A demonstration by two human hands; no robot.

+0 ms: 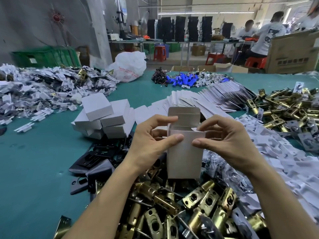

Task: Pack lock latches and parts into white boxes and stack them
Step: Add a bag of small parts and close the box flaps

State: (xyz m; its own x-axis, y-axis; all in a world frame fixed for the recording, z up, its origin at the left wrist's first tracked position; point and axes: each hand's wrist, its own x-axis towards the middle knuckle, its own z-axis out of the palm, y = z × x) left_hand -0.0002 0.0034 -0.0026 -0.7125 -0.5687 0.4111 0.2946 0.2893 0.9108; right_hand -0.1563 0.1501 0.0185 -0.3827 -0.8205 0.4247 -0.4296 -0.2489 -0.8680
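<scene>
Step in hand: I judge this to be closing the top of 1 white box [184,159], or squaring it up to be filled. I cannot see inside it, so I cannot tell which.
Where the box is: upright between my 2 hands, over the near heap of brass latches [198,204]; whether its base rests on them I cannot tell.
Lid flap [183,116]: standing up at the back, not yet folded down.
Left hand [148,140]: partly closed on the box's upper left corner, thumb pressed on the front face, fingers curled round the left side.
Right hand [226,140]: likewise curled on the upper right corner, thumb on the front face, fingertips bent over the right side flap.
Finished stack [103,118]: closed white boxes piled on the bench [34,161], well to the left of the one I hold.
Supplies: flat cartons [215,99] fanned out beyond the box, black plates [96,163] at my left wrist, bagged parts [276,152] to my right.
Next move calls for: if the box is full, tucking both side flaps in, then bringing the lid forward and seating its tongue behind the front wall. If empty, freeing 1 hand to reach a latch.
Care needed: a light grip, since thin card will likely buckle if squeezed.
</scene>
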